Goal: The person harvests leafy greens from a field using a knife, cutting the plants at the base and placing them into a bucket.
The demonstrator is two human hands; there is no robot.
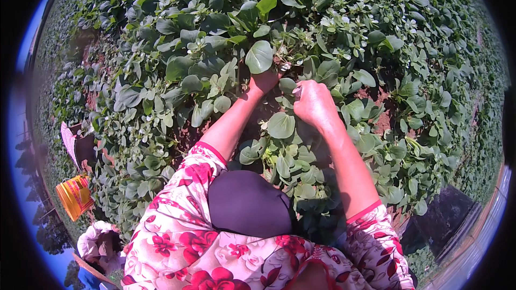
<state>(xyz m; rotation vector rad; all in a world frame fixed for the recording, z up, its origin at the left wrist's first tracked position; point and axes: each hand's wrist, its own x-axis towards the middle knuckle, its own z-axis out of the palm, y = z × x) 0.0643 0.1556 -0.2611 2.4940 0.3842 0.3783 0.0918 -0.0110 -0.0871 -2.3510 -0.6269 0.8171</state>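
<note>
Dense leafy greens (281, 125) with broad rounded leaves grow before me, mixed with small-leaved weeds (334, 28). My left hand (264, 81) reaches low among the stems. A broad pale-green leaf (259, 57) covers part of it, and its fingertips are hidden in foliage. Just to the right, my right hand (316, 102) is closed in a fist above the leaves. The end of a small dark object (297, 92) shows at its thumb side; its kind is not clear. Between my forearms stand more greens (284, 164) over shaded soil.
Another person (100, 245) is low at the bottom left. Near them are a yellow-orange container (74, 197) and an open pink-sided box or bag (76, 145). A black crate-like object (445, 217) lies at the lower right. Reddish soil (383, 123) shows between plants.
</note>
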